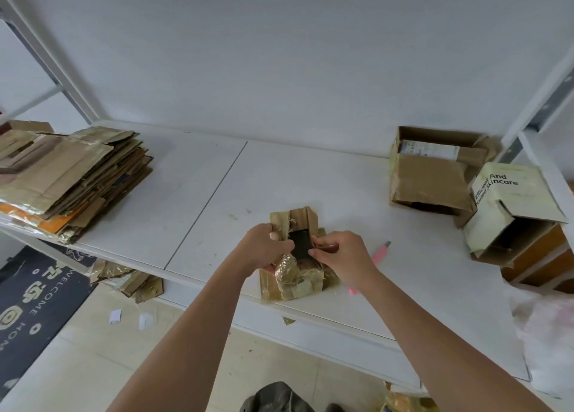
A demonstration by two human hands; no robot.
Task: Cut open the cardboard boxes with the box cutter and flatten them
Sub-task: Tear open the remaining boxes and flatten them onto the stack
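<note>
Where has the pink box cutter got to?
The pink box cutter lies on the white table, just right of the right hand, partly hidden behind that wrist.

One flattened-cardboard stack (71, 175), three boxes: small taped (295, 275), brown open (431, 172), pale printed (515, 206); one pink cutter (380, 253).

The middle and far part of the table (279, 169) is bare, so a hand can pass there. On the left a stack of flattened cardboard (71, 178) blocks the way; on the right two open boxes (431, 169) stand, and a pink box cutter (380, 251) lies near.
</note>
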